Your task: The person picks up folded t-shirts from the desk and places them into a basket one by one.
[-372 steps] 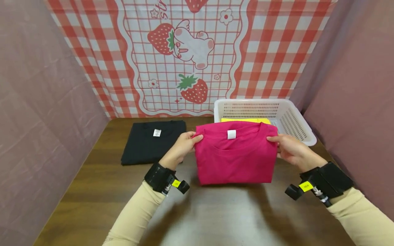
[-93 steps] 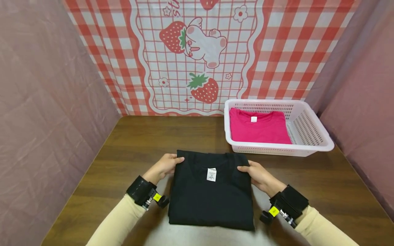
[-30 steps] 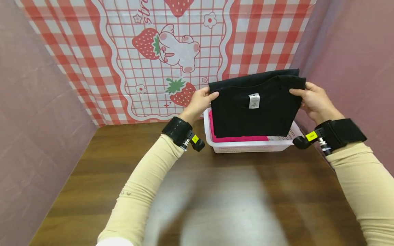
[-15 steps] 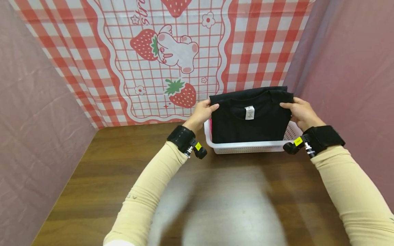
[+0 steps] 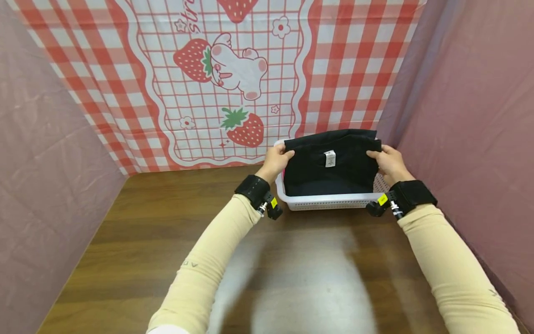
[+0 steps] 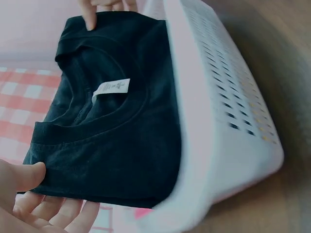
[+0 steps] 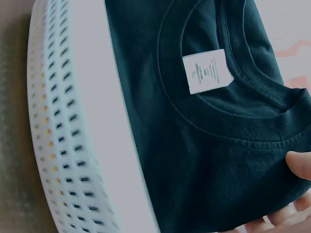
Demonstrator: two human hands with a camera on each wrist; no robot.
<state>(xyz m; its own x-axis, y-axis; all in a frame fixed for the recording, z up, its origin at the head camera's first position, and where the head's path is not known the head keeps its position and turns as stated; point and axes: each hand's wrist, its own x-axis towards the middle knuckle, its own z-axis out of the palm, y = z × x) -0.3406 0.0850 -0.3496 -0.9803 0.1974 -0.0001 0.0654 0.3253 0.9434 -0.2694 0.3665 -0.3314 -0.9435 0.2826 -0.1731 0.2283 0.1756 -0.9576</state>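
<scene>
A folded black T-shirt (image 5: pixel 333 171) with a white neck label (image 5: pixel 330 158) is held between my two hands, its lower edge down inside the white plastic basket (image 5: pixel 333 200). My left hand (image 5: pixel 276 162) pinches the shirt's upper left corner, thumb on top and fingers beneath, as the left wrist view shows. At the opposite corner my right hand (image 5: pixel 390 164) pinches it the same way. The shirt's top edge tilts up toward the back wall. Only a sliver of the pink shirt (image 6: pixel 143 212) shows under the black one.
The perforated basket stands at the back right of the wooden table (image 5: pixel 167 241). Behind it hangs a red checked cloth (image 5: pixel 346 65) with strawberry prints. Pink curtains (image 5: pixel 467 116) close off both sides.
Since 3 seconds ago, the black T-shirt has gone from the table's front up over the basket. Over the last second both hands have lowered it into the basket, and the right hand has shifted left.
</scene>
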